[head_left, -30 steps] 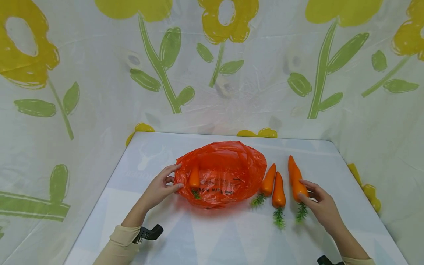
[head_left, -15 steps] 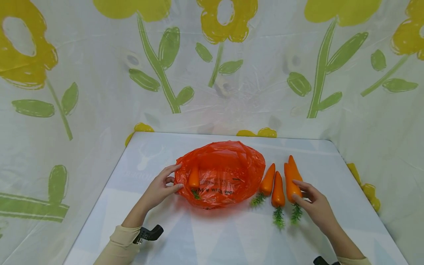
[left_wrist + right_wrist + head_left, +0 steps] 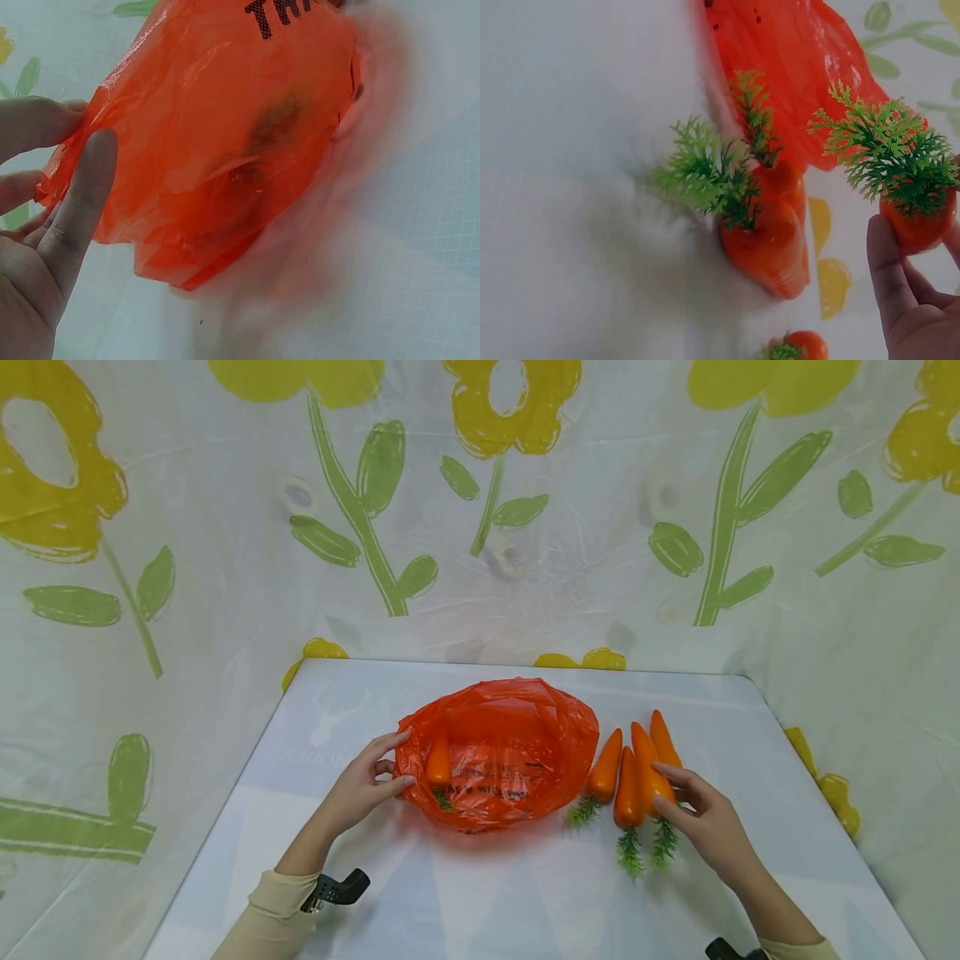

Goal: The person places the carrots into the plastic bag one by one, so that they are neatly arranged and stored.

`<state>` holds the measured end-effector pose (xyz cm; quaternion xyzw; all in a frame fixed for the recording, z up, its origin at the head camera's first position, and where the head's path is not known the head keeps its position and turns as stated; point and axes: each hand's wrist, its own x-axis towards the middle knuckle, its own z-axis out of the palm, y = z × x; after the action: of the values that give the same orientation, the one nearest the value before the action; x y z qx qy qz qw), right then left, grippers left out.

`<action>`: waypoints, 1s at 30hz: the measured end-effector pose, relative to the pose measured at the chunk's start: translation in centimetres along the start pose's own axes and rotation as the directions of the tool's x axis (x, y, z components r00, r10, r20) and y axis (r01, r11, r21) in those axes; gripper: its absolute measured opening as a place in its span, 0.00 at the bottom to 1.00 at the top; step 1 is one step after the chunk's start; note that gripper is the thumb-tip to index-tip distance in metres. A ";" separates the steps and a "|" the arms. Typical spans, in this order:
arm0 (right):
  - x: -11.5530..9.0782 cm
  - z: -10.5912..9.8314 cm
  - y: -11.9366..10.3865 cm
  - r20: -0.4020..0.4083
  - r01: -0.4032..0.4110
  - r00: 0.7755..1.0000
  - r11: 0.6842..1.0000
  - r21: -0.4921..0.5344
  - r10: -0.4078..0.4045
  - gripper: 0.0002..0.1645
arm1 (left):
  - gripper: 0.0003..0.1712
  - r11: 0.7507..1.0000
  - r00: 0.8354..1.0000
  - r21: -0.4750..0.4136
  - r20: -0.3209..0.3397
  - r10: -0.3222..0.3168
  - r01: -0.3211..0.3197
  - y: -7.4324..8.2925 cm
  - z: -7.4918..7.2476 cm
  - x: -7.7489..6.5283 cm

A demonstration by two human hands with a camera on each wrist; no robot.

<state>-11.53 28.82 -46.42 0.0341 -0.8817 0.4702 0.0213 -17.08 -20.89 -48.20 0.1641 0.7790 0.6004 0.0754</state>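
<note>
Evidently working before flower-print sheeting (image 3: 585, 585), spreading wide beyond a red plastic bag (image 3: 517, 718). Using a white table (image 3: 465, 902) beneath the bag. Steadying the bag with the left hand (image 3: 372, 772), half closed, pinching its left rim between thumb and fingers. Reaching right of the bag with the right hand (image 3: 708, 814), partly curled, gripping an imitation carrot (image 3: 645, 764) near its thick end, apparently off the table. Counting three loose ones right of the bag: a nearest carrot (image 3: 603, 768) just beside it, contact uncertain; a middle carrot (image 3: 628, 793); an outer carrot (image 3: 663, 737), lying farthest from the bag. Having a bagged carrot (image 3: 438, 764) lying inside the bag, toward its left end. Showing a green leaf tuft (image 3: 900, 161) on the held carrot. Probably calling for a light, steady pinch on such thin film, a firm hold on the smooth root rather than the fronds, and enough height for not knocking neighbours beside the bag.
</note>
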 end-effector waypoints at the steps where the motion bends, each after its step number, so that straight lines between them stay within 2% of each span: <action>1: 0.0 0.0 -0.2 0.001 0.000 1.000 1.000 0.002 0.000 0.30 | 0.39 1.000 1.000 0.003 -0.001 -0.001 0.001 0.0 0.0 0.0; 13: -0.1 0.6 -1.4 0.003 0.083 0.997 0.995 0.055 -0.083 0.27 | 0.39 1.000 1.000 0.020 -0.014 -0.015 0.015 0.0 0.0 -0.2; 30: 0.0 0.7 -3.4 0.030 0.129 0.991 0.986 0.108 -0.133 0.27 | 0.39 0.999 1.000 0.028 -0.018 -0.026 0.026 0.0 0.0 -0.1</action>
<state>-11.29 26.34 -43.96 0.1018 -0.8516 0.5131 0.0338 -16.98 -20.89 -48.20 0.1496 0.7900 0.5899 0.0739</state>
